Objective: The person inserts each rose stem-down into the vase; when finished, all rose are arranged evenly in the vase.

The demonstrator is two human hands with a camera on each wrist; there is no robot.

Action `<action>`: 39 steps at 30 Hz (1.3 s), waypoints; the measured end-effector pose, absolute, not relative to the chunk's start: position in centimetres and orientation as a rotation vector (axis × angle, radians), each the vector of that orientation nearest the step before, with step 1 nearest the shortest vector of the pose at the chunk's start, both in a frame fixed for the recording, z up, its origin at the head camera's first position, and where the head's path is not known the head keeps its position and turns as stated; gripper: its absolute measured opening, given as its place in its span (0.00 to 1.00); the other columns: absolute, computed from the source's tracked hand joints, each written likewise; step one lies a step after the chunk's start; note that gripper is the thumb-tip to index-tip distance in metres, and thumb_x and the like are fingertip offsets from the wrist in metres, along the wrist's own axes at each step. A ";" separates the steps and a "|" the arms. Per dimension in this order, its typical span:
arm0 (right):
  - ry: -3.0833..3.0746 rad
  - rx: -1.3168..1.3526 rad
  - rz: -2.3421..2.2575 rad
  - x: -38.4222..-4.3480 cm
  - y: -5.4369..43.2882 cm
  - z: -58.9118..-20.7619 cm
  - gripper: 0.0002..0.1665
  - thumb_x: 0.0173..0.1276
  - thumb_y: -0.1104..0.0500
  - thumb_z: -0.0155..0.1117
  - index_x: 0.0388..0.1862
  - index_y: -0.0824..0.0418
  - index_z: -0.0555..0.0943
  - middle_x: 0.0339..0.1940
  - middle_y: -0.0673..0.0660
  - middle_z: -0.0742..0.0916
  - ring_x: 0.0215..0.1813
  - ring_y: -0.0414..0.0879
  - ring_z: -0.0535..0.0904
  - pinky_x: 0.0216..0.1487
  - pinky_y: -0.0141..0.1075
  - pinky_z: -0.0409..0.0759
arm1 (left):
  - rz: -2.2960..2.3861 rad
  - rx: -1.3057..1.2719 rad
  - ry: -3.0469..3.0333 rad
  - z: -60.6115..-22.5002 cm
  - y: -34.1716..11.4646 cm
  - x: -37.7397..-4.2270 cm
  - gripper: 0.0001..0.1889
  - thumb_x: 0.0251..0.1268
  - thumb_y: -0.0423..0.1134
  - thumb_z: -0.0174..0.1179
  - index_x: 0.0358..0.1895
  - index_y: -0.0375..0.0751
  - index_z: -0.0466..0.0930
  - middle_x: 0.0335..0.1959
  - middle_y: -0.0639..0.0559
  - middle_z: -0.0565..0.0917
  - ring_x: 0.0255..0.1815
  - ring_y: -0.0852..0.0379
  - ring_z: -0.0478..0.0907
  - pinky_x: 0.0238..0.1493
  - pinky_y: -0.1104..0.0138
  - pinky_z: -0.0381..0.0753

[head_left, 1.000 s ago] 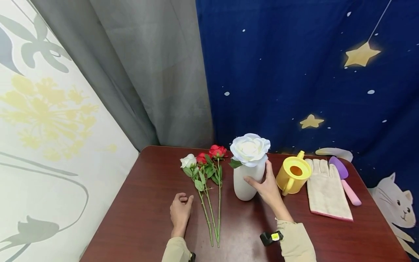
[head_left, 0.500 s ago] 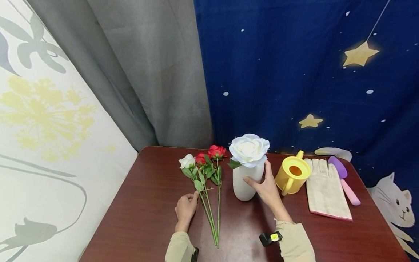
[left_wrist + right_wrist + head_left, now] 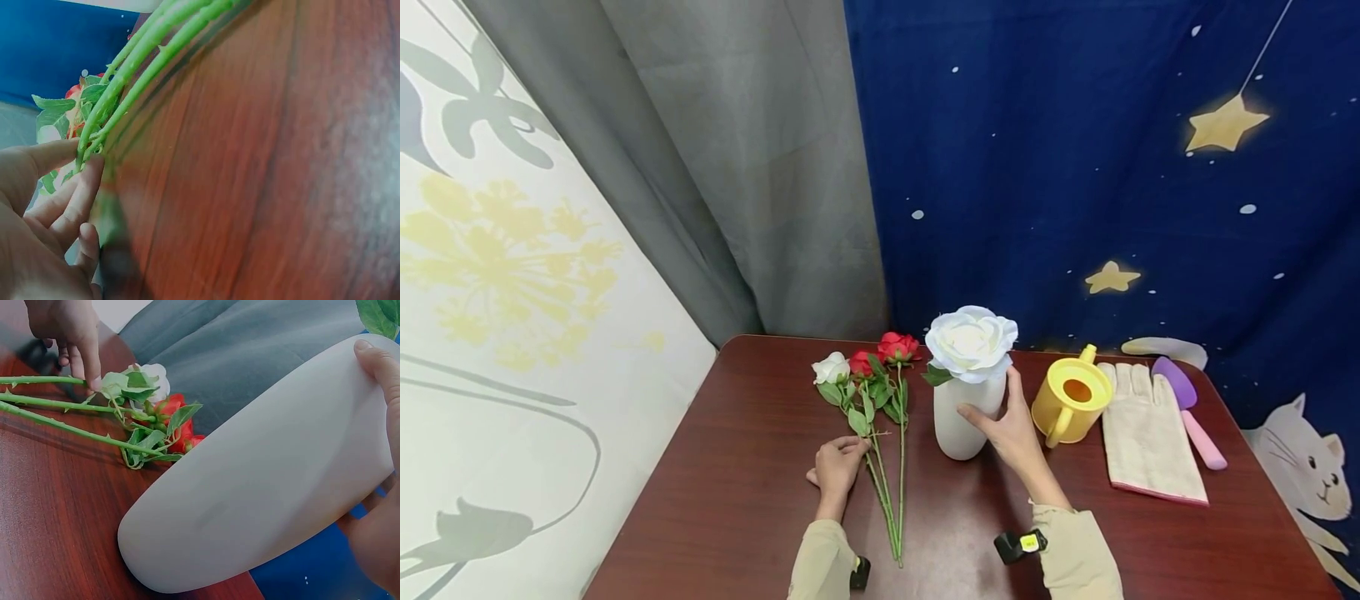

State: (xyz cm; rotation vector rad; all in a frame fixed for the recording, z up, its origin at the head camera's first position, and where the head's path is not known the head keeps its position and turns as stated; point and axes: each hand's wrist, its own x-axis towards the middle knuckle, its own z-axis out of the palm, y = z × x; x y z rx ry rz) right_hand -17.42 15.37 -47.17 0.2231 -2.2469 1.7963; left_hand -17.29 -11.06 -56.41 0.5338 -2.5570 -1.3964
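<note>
My right hand (image 3: 1017,435) grips the right side of a white vase (image 3: 955,429), thumb across its front. A large pale white flower (image 3: 972,342) stands in the vase, its bloom hiding the mouth. Left of it lie a white rose (image 3: 831,369) and two red roses (image 3: 897,347), their stems pointing to the near edge. My left hand (image 3: 838,465) is at the white rose's stem, just below the leaves. In the left wrist view thumb and fingertips pinch the green stem (image 3: 94,119). The right wrist view shows the vase wall (image 3: 250,475) filling the middle.
Right of the vase stands a yellow watering can (image 3: 1072,400). Beyond it lie cream work gloves (image 3: 1152,450) and a purple trowel with a pink handle (image 3: 1204,442). Grey (image 3: 760,167) and blue curtains (image 3: 1037,167) hang behind the brown table (image 3: 737,500).
My left hand has moved right and slightly forward from the bare table to the white rose's stem and now pinches it. My right hand stays on the vase.
</note>
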 end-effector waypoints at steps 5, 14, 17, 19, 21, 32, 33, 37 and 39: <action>-2.238 0.221 1.793 -17.3 15.5 -47.2 0.52 0.53 0.56 0.74 0.70 0.45 0.53 0.65 0.51 0.67 0.63 0.48 0.63 0.63 0.54 0.58 | -1.533 0.534 -2.527 -56.3 -11.4 -17.3 0.06 0.54 0.42 0.67 0.32 0.44 0.87 0.23 0.54 0.85 0.37 0.50 0.78 0.51 0.47 0.50; -2.262 0.203 1.791 -17.3 15.4 -47.1 0.51 0.54 0.55 0.74 0.70 0.46 0.53 0.65 0.51 0.67 0.63 0.49 0.62 0.64 0.55 0.57 | -1.866 0.562 -2.335 -55.3 -12.9 -16.7 0.11 0.63 0.41 0.60 0.41 0.37 0.84 0.30 0.47 0.85 0.49 0.46 0.76 0.60 0.37 0.28; -2.265 0.200 1.791 -17.3 15.5 -47.1 0.52 0.54 0.54 0.74 0.70 0.46 0.53 0.65 0.52 0.67 0.63 0.49 0.62 0.64 0.55 0.57 | -1.898 0.575 -2.238 -55.1 -13.3 -16.6 0.12 0.64 0.39 0.59 0.43 0.34 0.82 0.31 0.43 0.85 0.47 0.45 0.77 0.63 0.42 0.44; -2.280 0.194 1.785 -17.3 15.5 -47.1 0.52 0.54 0.53 0.73 0.71 0.46 0.52 0.66 0.52 0.66 0.64 0.50 0.62 0.64 0.56 0.56 | -1.904 0.562 -2.161 -54.9 -13.5 -16.5 0.12 0.64 0.37 0.58 0.44 0.30 0.81 0.31 0.39 0.84 0.44 0.46 0.79 0.60 0.53 0.61; -2.293 0.187 1.782 -17.4 15.5 -47.0 0.52 0.54 0.52 0.73 0.71 0.47 0.52 0.66 0.52 0.66 0.64 0.50 0.62 0.64 0.57 0.56 | -1.924 0.545 -2.077 -54.6 -13.7 -16.5 0.11 0.64 0.34 0.58 0.44 0.27 0.81 0.31 0.39 0.84 0.42 0.48 0.80 0.49 0.65 0.72; -2.290 0.194 1.788 -17.5 15.5 -47.2 0.51 0.55 0.53 0.73 0.71 0.47 0.52 0.66 0.53 0.66 0.63 0.51 0.62 0.64 0.56 0.57 | -2.028 0.501 -1.832 -51.7 -15.1 -15.5 0.12 0.66 0.30 0.56 0.45 0.21 0.76 0.29 0.43 0.84 0.27 0.64 0.78 0.29 0.75 0.75; -2.292 0.190 1.789 -17.5 15.4 -47.2 0.51 0.55 0.53 0.73 0.71 0.47 0.52 0.66 0.53 0.66 0.63 0.51 0.62 0.64 0.56 0.57 | -2.045 0.495 -1.815 -51.4 -15.2 -15.3 0.12 0.66 0.31 0.56 0.45 0.22 0.76 0.29 0.44 0.84 0.25 0.64 0.77 0.28 0.75 0.75; -2.282 0.185 1.793 -17.4 15.4 -47.2 0.51 0.55 0.53 0.73 0.70 0.47 0.52 0.65 0.53 0.67 0.63 0.51 0.63 0.64 0.56 0.57 | -2.111 0.424 -1.754 -50.6 -15.3 -15.1 0.14 0.63 0.31 0.59 0.46 0.21 0.75 0.28 0.49 0.85 0.27 0.65 0.78 0.26 0.75 0.74; -2.279 0.195 1.789 -17.4 15.4 -47.2 0.51 0.55 0.53 0.73 0.71 0.47 0.52 0.66 0.53 0.67 0.63 0.51 0.62 0.64 0.56 0.57 | -2.146 0.379 -1.725 -50.3 -15.2 -15.0 0.15 0.60 0.31 0.62 0.45 0.20 0.75 0.27 0.51 0.85 0.27 0.65 0.78 0.25 0.75 0.73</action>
